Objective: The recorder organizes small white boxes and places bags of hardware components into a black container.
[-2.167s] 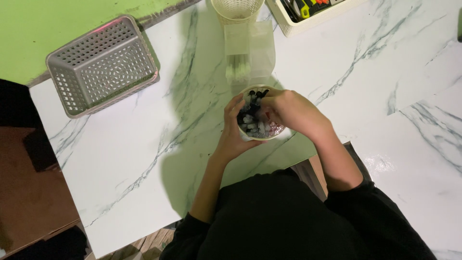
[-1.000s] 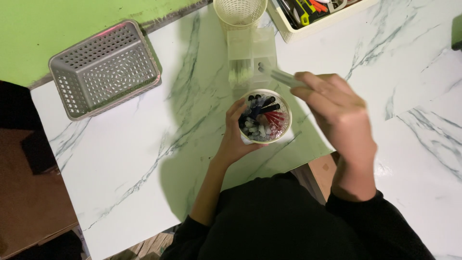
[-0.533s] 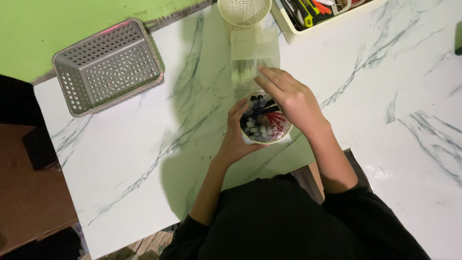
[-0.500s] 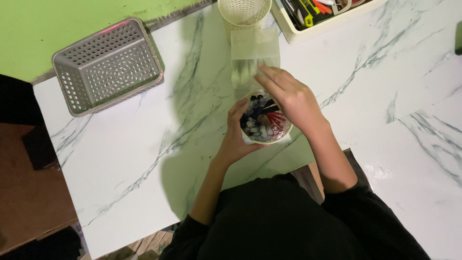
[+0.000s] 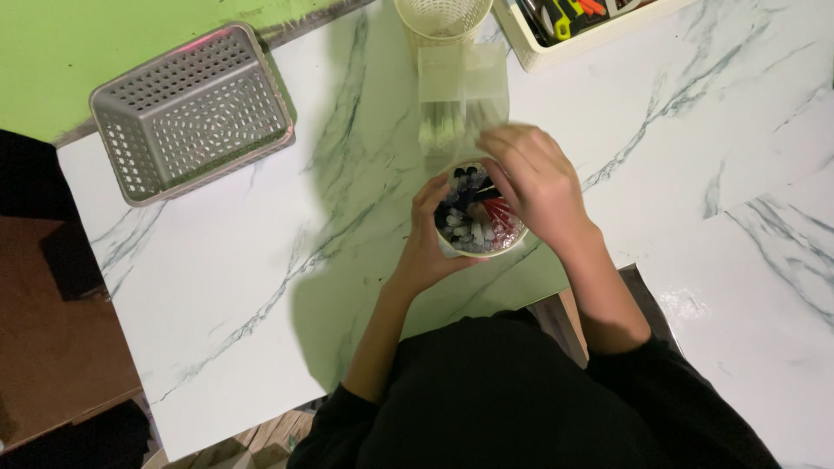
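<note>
A round white cup (image 5: 469, 249) stands on the marble table (image 5: 261, 287), packed with pens showing blue, black and red ends (image 5: 476, 217). My left hand (image 5: 427, 246) wraps around the cup's left side. My right hand (image 5: 534, 187) hovers over the cup's right rim, fingers bent down among the pens; whether it grips one is hidden. Just beyond the cup lies a clear plastic box (image 5: 462, 95) with pale sticks inside.
A grey perforated basket (image 5: 193, 113) sits at the table's far left. A cream mesh cup (image 5: 441, 16) stands at the far edge, with a white tray of coloured tools (image 5: 573, 26) to its right. The near table edge runs along my body.
My right hand went out to the clear box, came back over the cup and now rests its fingers among the pens. My left hand stayed on the cup.
</note>
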